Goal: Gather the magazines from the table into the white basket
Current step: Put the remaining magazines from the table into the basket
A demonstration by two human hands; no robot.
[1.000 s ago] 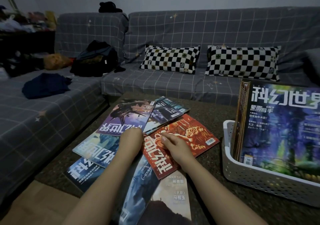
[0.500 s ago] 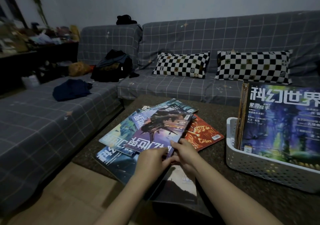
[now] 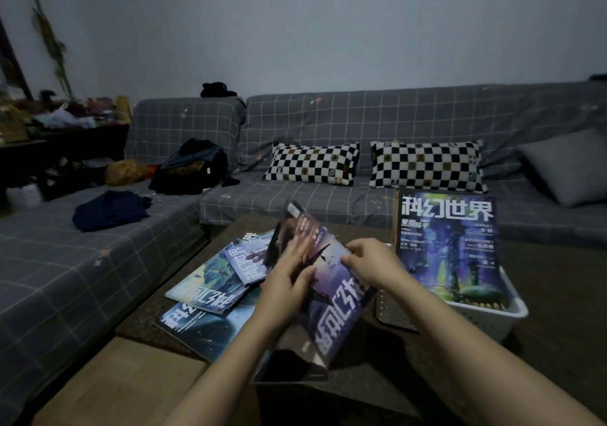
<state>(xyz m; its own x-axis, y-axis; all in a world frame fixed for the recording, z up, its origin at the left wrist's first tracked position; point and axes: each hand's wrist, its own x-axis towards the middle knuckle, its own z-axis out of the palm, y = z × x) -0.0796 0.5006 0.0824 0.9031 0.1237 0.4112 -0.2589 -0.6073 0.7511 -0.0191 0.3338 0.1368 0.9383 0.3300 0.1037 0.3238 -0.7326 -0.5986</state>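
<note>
A purple-covered magazine (image 3: 331, 301) is lifted off the dark table (image 3: 558, 281), tilted up towards me. My left hand (image 3: 289, 281) grips its left edge, fingers spread on the cover. Its right edge is pinched by my right hand (image 3: 368, 261). Several other magazines (image 3: 210, 287) lie fanned out on the table to the left. The white basket (image 3: 486, 317) stands at the right with several magazines upright in it, a blue cover (image 3: 450, 248) facing me.
A grey checked corner sofa (image 3: 98, 261) wraps the table's left and far sides, with two chequered cushions (image 3: 312, 163), a grey cushion (image 3: 565, 166), a dark bag (image 3: 193, 166) and folded blue cloth (image 3: 108, 209). A wooden floor strip (image 3: 108, 379) lies near left.
Both hands have raised the purple magazine from the pile and tipped it up, moving it right towards the basket. The camera view has lifted.
</note>
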